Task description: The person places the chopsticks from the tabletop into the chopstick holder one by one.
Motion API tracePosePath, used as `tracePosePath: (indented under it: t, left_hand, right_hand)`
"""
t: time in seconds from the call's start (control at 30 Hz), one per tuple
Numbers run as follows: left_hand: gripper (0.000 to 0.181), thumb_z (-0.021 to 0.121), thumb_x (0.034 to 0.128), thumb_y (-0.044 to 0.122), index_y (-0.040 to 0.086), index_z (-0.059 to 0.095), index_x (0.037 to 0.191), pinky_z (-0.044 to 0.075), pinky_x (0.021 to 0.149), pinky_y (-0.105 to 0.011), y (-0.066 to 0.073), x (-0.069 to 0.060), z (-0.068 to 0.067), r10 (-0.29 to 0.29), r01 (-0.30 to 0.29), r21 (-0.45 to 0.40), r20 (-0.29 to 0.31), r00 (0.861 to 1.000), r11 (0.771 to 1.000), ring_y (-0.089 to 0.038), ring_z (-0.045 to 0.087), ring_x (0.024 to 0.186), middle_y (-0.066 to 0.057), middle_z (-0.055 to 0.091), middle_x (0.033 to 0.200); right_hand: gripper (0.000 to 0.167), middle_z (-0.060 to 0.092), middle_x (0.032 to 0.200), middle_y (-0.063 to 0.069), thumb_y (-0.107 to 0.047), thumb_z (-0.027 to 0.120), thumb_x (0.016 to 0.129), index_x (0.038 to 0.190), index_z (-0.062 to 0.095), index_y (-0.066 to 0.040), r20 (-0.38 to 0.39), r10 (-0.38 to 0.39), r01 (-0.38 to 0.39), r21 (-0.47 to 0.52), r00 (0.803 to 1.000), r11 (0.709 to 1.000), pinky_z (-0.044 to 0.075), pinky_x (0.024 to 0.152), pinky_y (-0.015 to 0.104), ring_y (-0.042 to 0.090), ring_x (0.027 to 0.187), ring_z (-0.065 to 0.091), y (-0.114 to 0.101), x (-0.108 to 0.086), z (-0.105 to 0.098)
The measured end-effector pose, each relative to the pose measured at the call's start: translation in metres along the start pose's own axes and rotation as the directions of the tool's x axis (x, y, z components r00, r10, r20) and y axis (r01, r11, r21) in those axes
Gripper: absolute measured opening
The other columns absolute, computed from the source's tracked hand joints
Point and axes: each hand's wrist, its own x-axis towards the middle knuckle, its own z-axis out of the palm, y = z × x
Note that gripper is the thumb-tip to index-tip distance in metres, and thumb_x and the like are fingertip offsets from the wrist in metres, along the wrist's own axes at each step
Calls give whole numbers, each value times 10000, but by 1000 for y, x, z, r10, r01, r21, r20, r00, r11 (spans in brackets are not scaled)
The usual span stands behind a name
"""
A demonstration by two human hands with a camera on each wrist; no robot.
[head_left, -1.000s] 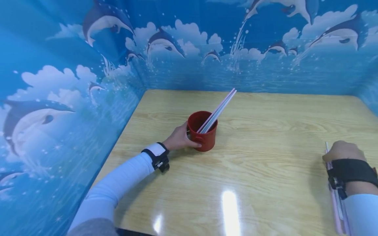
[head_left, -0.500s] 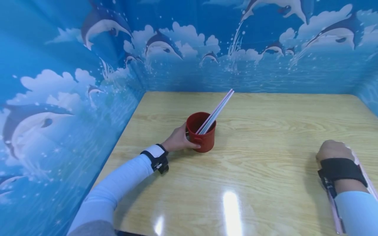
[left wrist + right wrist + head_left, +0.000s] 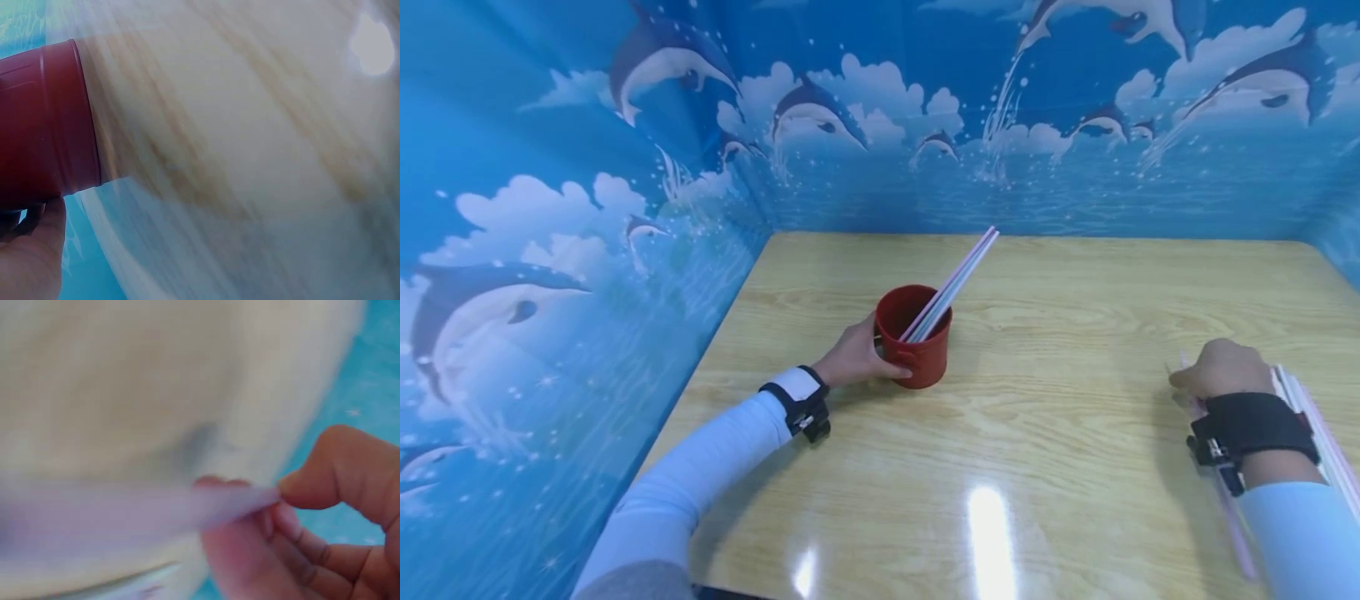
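Note:
A red cup (image 3: 922,358) stands on the table with several pink and white straws (image 3: 951,287) leaning out toward the upper right. My left hand (image 3: 859,354) grips it from its left side, thumb across the front; the left wrist view shows the cup (image 3: 47,125) with fingers beneath it. On the right, my right hand (image 3: 1225,371) pinches a pinkish straw (image 3: 1234,529), which trails down beside the forearm. In the right wrist view, thumb and fingers (image 3: 244,550) hold the blurred straw (image 3: 125,515) near its end.
More pink and white straws (image 3: 1322,433) lie on the wooden table (image 3: 1075,467) to the right of my right wrist. A blue dolphin-print curtain (image 3: 880,192) borders the table at the back and on the left.
My right hand has moved left, away from the straws lying at the right edge, with a pinkish straw in it. My left hand and the cup have stayed in place.

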Motion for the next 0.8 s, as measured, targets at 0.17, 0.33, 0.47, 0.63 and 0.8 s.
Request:
tracePosePath:
  t: [0.17,0.33,0.47,0.63,0.8]
  left_hand:
    - [893,766,558,169,194,254,1290,387,928,-343,2,1,-1,-20,20,-5,-8,1000,1000,-171,391,1161,16,390,1284]
    - [890,765,561,169,184,256,1291,384,930,-352,1,2,-2,-4,4,-23,-7,1000,1000,-187,391,1165,1,386,1288]
    - [895,767,557,170,177,255,1291,382,932,-356,-1,0,-2,5,-6,-24,-10,1000,1000,-188,393,1163,-5,387,1287]
    - [898,770,552,178,190,257,1289,376,937,-347,-2,0,-2,-8,8,-18,-4,1000,1000,-159,392,1159,13,393,1282]
    - [898,768,558,185,175,252,1292,372,941,-351,-1,0,-1,-10,10,-7,5,1000,1000,-157,392,1156,11,398,1279]
  right_hand:
    - [353,616,539,32,-331,521,775,767,627,5,-130,13,8,157,991,988,419,469,349,144,483,551,-35,-2,-43]
    - [219,598,613,-78,-235,543,800,938,525,-66,-363,-26,190,424,931,886,503,503,253,34,506,578,-87,-13,-96]
    - [103,561,677,-156,-166,558,791,887,536,-136,-530,-151,468,537,835,702,471,537,89,-28,582,579,-137,-24,-128]
    - [145,605,753,-11,-75,584,753,889,574,-25,-692,-297,748,552,658,370,483,617,116,55,672,609,-198,-38,-142]
    - [89,609,700,53,27,584,729,816,572,15,-770,-325,827,556,549,81,504,629,174,134,630,606,-245,-40,-128]
